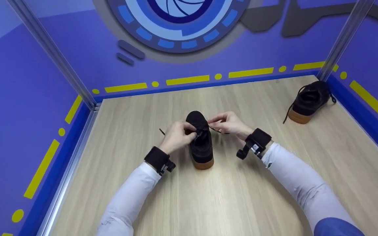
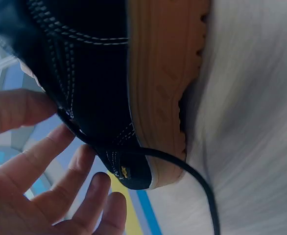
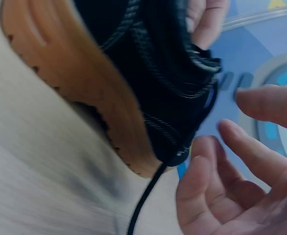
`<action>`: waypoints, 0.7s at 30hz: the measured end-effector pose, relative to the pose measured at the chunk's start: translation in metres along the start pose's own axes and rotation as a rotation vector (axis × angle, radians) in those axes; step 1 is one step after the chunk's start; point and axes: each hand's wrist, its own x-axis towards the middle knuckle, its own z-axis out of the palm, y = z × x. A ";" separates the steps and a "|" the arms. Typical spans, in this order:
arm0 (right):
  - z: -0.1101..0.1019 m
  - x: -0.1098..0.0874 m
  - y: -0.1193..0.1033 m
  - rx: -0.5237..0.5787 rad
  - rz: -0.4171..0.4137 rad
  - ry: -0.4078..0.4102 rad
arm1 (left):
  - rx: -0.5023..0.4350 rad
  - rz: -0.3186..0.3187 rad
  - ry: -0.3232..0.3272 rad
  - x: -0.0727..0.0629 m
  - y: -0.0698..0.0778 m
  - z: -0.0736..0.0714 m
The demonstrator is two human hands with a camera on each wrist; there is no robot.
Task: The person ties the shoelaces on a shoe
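Observation:
A black shoe (image 1: 203, 150) with a brown sole stands on the wooden table, toe away from me. My left hand (image 1: 178, 135) reaches over its lacing from the left. In the left wrist view, the thumb and fingertips touch the shoe's upper beside a black shoelace (image 2: 170, 157), which trails over the sole. My right hand (image 1: 230, 124) is at the shoe's right side, near the front. The right wrist view shows its thumb and index finger apart, close to another black lace end (image 3: 151, 188) hanging down that side. Part of the lacing is hidden behind my left fingers.
A second black shoe (image 1: 311, 100) with a brown sole and loose laces stands at the back right of the table (image 1: 136, 118). Blue-purple panels (image 1: 195, 70) with metal corner posts (image 1: 343, 42) bound the table at the back, left and right.

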 end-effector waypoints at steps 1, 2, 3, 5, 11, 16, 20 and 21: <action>0.002 0.001 0.001 -0.022 0.003 -0.008 | 0.037 0.013 0.012 -0.001 0.002 0.001; 0.003 0.001 0.003 -0.041 0.005 -0.011 | 0.069 0.024 0.028 -0.001 0.003 0.002; 0.005 0.001 0.004 -0.059 0.004 -0.009 | 0.092 0.032 0.042 -0.002 0.004 0.003; 0.007 0.002 0.006 -0.078 0.003 -0.006 | 0.117 0.044 0.059 -0.003 0.005 0.005; 0.009 0.002 0.006 -0.075 0.034 -0.058 | 0.158 0.021 0.039 -0.004 0.006 0.006; 0.008 0.001 0.005 -0.086 0.056 -0.126 | 0.130 -0.040 -0.040 -0.003 0.008 -0.001; 0.006 0.001 0.006 -0.095 0.038 -0.143 | -0.002 -0.067 -0.139 -0.004 0.008 -0.007; 0.005 0.001 0.006 -0.098 0.033 -0.143 | -0.047 -0.070 -0.166 -0.005 0.008 -0.009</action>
